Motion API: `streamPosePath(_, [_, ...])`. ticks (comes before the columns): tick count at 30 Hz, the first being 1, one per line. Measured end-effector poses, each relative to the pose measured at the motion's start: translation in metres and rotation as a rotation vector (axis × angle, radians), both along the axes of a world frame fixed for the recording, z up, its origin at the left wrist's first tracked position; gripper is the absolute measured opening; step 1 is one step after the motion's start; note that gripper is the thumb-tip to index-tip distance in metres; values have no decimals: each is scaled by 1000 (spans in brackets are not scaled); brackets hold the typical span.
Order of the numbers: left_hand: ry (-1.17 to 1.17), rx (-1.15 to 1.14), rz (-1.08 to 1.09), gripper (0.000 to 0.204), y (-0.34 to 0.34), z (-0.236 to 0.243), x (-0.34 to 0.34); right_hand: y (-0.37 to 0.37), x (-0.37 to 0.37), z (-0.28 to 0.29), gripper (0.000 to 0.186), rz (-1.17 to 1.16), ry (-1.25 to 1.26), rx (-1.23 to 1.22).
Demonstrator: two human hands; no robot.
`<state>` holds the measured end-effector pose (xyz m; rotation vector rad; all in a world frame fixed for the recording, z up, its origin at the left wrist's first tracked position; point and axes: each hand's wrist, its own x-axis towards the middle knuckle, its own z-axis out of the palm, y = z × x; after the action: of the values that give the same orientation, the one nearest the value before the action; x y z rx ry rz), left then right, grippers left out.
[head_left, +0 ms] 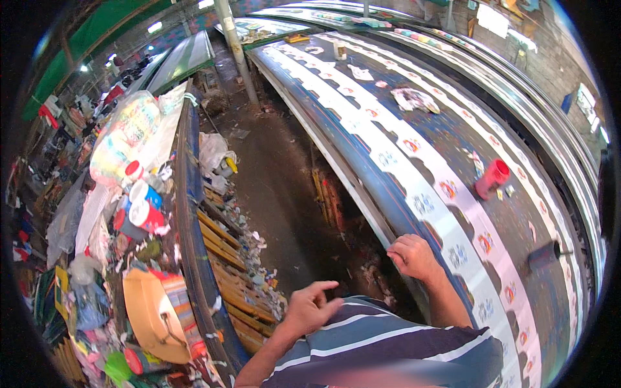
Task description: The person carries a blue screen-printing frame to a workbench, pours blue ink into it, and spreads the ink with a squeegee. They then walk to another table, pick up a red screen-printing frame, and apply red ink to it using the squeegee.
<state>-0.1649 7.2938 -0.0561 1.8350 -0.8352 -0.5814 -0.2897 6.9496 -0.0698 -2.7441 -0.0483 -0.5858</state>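
My left hand [313,310] hovers over the aisle in front of my striped shirt, thumb and forefinger apart, with nothing seen between them. Curled closed, my right hand [414,257] is at the near edge of the long printing table [362,181]. Whether its fingers hold anything is hidden. Beside it runs a row of white fabric pieces [424,204] with small blue prints. Farther right lie pink-white fabric pieces [447,189] bearing red and orange motifs.
On the table stand a red container [493,179], a dark cup [544,256] and a stained crumpled cloth [415,100]. To my left, a cluttered bench holds paint tubs [146,215] and a tan box-like piece [150,313]. A pole [238,55] rises by the dark aisle floor [278,187].
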Motion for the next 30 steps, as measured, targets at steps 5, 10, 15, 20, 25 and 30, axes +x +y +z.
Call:
streamPosePath(5, [62, -37, -552, 56, -52, 4, 100, -41, 167, 29, 9, 163, -83, 12])
streamPosePath(10, [130, -85, -519, 49, -67, -22, 198, -24, 343, 45, 15, 519, -167, 18])
streamPosePath(15, [275, -35, -362, 57, -59, -56, 322, 5, 513, 44, 14, 838, -180, -116])
streamPosePath(20, [259, -120, 244, 29, -68, -66, 465, -26, 672, 45, 16, 783, -125, -196])
streamPosePath(25, [206, -219, 575, 19, -99, -53, 638, -109, 783, 41, 18, 515, 30, -218])
streamPosePath(30, [316, -306, 584, 14, -144, -32, 807, -181, 827, 6, 16, 146, 162, -108])
